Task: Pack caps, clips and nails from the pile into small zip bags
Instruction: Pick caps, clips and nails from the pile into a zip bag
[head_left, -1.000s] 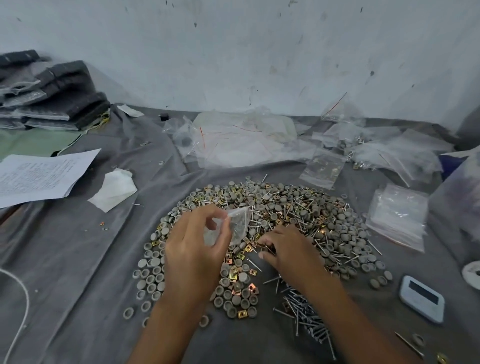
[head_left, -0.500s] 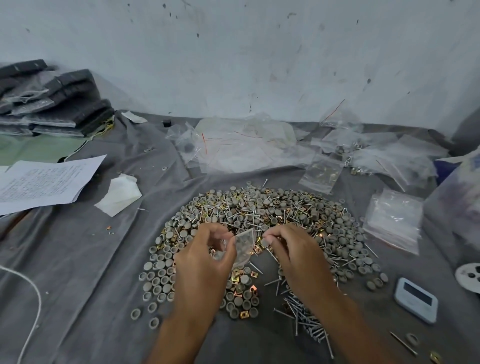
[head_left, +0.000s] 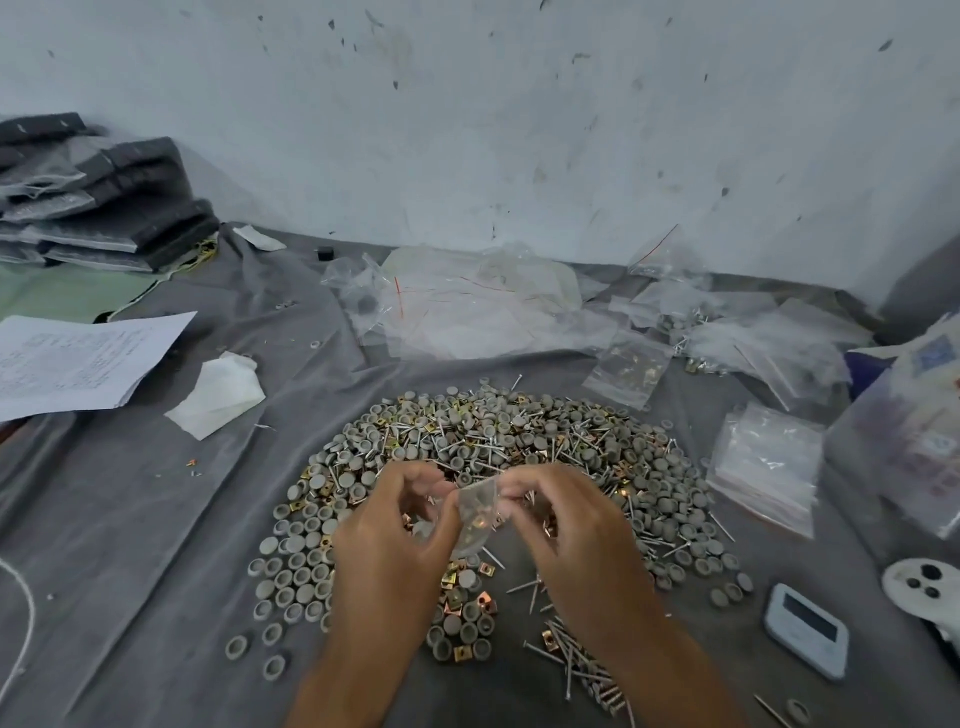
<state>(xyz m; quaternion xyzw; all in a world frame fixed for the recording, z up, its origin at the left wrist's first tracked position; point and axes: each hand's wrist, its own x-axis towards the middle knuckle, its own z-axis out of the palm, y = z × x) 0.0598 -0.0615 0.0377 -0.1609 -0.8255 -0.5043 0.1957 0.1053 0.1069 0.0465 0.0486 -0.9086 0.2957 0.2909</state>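
Loose silver nails (head_left: 569, 657): lying in a scatter on the grey cloth (head_left: 130, 519) nearest the viewer, just right of the wrists.
White rectangular device with a dark screen (head_left: 806, 630): sitting near the right edge — nothing on its screen can be read.
Left hand (head_left: 395, 540): hovering over the pile, thumb and fingers curling in and pinching the left edge of the small clear zip bag (head_left: 475, 514).
Right hand (head_left: 576, 530): mirroring it, fingertips pinching the bag's right edge, wrist angling in from the lower right.
Small clear zip bag: hanging upright between the two hands above the pile, a few gold-coloured pieces showing through it.
Mixed pile of grey round caps, gold square clips and nails (head_left: 498, 441): spreading wide across the cloth behind and around the hands.
Stack of empty clear zip bags (head_left: 766, 462): resting right of the pile.
White printed paper sheets (head_left: 78, 358): lying far left — the print is too small to read.
Crumpled clear plastic bags (head_left: 483, 306): heaping against the white wall.
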